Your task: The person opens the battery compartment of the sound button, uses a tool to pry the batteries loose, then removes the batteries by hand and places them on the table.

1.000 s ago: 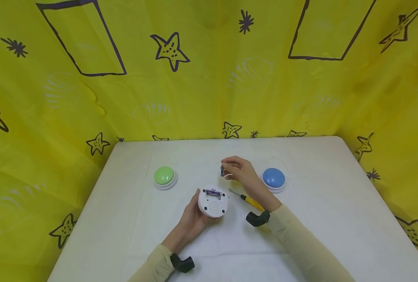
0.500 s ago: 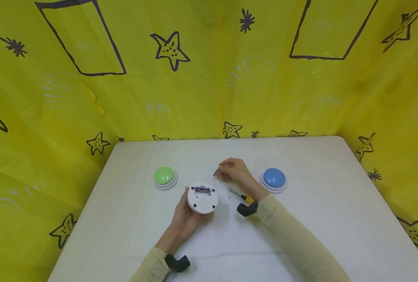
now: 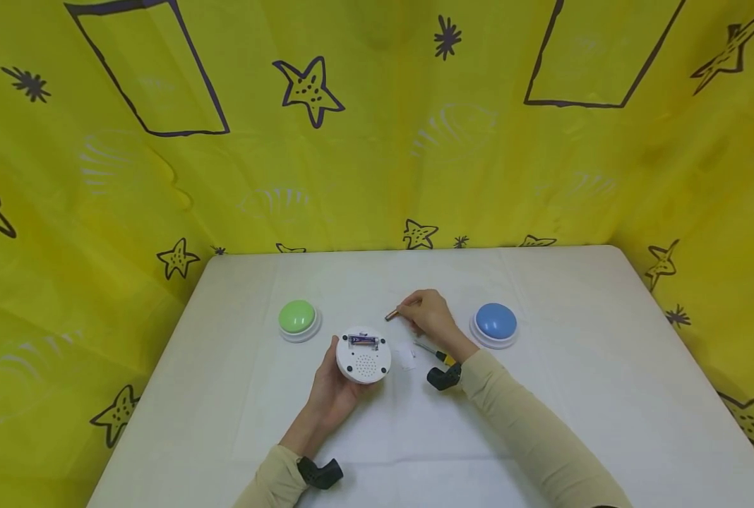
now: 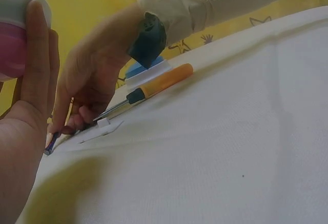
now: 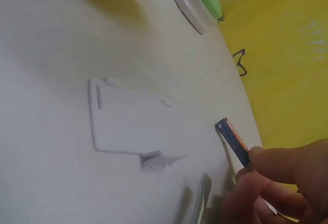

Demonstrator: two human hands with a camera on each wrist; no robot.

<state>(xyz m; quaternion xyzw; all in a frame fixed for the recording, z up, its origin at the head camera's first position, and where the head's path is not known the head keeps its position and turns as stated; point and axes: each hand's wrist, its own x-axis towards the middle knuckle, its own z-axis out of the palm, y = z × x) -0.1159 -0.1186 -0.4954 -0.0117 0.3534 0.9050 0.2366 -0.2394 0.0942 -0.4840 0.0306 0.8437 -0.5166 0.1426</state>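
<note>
Right hand (image 3: 429,314) pinches battery (image 3: 392,315) low over table (image 3: 606,367); left hand (image 3: 334,386) grips upturned white buzzer (image 3: 363,358) beside it.

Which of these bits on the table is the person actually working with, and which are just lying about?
In use:
- upturned white round buzzer, gripped by left hand
- small cylindrical battery, pinched by right hand

Lying about:
- green dome buzzer
- blue dome buzzer
- yellow-handled screwdriver
- flat white plastic cover
</note>
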